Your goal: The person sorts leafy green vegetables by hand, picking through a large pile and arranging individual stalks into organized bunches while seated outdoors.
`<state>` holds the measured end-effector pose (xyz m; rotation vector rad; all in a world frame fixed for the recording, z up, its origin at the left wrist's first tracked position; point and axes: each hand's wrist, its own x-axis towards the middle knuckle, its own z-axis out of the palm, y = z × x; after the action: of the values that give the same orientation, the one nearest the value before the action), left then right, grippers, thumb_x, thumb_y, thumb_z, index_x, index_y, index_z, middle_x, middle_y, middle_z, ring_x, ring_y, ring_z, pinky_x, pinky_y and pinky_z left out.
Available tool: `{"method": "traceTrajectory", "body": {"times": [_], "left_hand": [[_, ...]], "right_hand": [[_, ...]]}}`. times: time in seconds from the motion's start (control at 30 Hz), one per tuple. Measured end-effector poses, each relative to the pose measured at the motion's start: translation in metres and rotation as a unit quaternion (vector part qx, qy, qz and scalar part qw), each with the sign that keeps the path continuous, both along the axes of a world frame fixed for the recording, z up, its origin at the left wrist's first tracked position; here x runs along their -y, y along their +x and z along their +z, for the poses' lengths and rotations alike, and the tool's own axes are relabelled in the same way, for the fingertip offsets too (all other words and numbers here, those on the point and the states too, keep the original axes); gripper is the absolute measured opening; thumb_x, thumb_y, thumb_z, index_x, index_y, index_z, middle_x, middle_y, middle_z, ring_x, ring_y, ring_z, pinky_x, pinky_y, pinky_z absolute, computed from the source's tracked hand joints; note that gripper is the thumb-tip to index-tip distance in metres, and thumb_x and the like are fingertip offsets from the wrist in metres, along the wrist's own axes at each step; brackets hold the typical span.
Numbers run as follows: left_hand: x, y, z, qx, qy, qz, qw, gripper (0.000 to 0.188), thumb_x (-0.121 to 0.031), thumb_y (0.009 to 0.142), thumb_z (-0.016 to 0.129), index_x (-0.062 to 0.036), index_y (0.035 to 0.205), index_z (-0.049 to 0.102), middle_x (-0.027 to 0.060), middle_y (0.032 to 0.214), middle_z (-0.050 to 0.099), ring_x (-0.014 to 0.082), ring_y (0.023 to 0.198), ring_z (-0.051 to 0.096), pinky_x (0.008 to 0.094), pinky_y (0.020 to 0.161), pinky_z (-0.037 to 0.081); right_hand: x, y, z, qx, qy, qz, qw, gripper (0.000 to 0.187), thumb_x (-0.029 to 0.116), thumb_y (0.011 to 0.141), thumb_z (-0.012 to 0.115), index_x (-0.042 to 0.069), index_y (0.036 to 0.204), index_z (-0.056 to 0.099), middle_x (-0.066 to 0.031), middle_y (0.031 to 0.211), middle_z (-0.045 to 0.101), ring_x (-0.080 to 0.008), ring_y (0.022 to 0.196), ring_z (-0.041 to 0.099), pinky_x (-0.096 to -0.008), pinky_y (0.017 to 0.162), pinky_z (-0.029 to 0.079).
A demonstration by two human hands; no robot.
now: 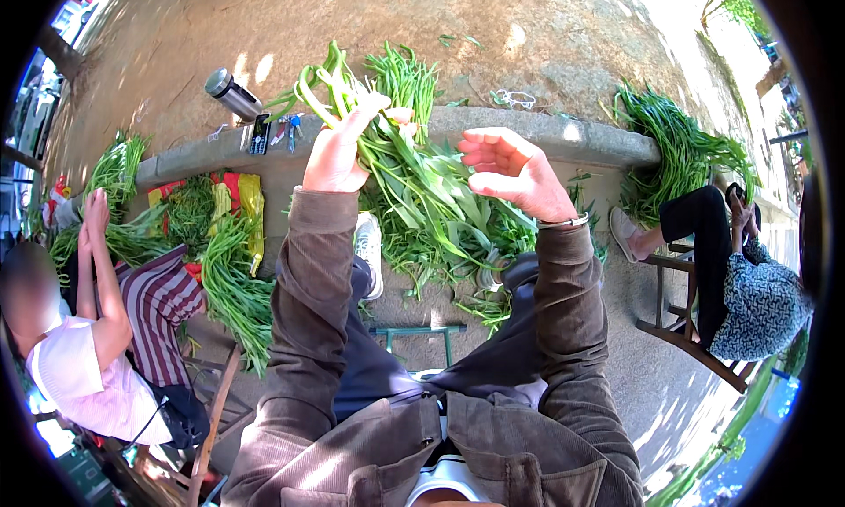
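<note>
My left hand is closed around a bunch of long-stemmed leafy greens that looks like water spinach. Its pale stems stick out above the fingers, and the narrow leaves hang down to the right. Just right of the leaves, my right hand is raised with its fingers apart and slightly curled, holding nothing. Below both hands, a loose heap of the same greens lies on the ground between my feet. Behind the held bunch, another bundle of greens rests by the low stone kerb.
On the kerb's left part are a steel flask, a dark phone and keys. A seated person handles greens at left, beside a yellow-red bag. Another person sits at right near a pile.
</note>
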<state>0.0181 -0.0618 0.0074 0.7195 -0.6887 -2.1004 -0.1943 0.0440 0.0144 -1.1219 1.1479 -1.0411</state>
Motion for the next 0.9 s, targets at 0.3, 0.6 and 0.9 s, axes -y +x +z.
{"method": "traceTrajectory", "body": {"times": [0.3,0.6,0.9], "left_hand": [[0.017,0.003,-0.015,-0.056,0.013,-0.034,0.998,0.016,-0.016,0.089,0.052,-0.0042,0.100,0.051,0.0142,0.093,0.059,0.0252,0.086,0.059,0.0385,0.074,0.050],[0.007,-0.008,-0.006,0.036,-0.002,0.011,0.999,0.019,-0.017,0.088,0.053,-0.0028,0.100,0.051,0.0189,0.097,0.060,0.0266,0.087,0.060,0.0385,0.075,0.051],[0.002,0.000,0.000,0.114,-0.064,0.018,0.991,0.022,-0.017,0.085,0.058,-0.0006,0.099,0.055,0.0150,0.090,0.062,0.0235,0.078,0.063,0.0345,0.066,0.054]], "right_hand": [[0.005,0.012,-0.010,0.019,-0.051,-0.023,0.998,0.029,0.000,0.073,0.067,0.002,0.100,0.057,0.0010,0.089,0.058,-0.0034,0.071,0.051,-0.0177,0.062,0.044],[0.007,0.036,-0.030,-0.077,-0.122,-0.103,0.984,0.018,0.006,0.075,0.069,0.002,0.092,0.065,0.0001,0.077,0.060,-0.0034,0.065,0.051,-0.0183,0.057,0.043],[0.015,0.017,-0.028,-0.152,-0.129,-0.186,0.962,0.008,0.007,0.082,0.060,0.000,0.087,0.063,0.0008,0.067,0.058,-0.0038,0.060,0.050,-0.0185,0.055,0.042]]}}
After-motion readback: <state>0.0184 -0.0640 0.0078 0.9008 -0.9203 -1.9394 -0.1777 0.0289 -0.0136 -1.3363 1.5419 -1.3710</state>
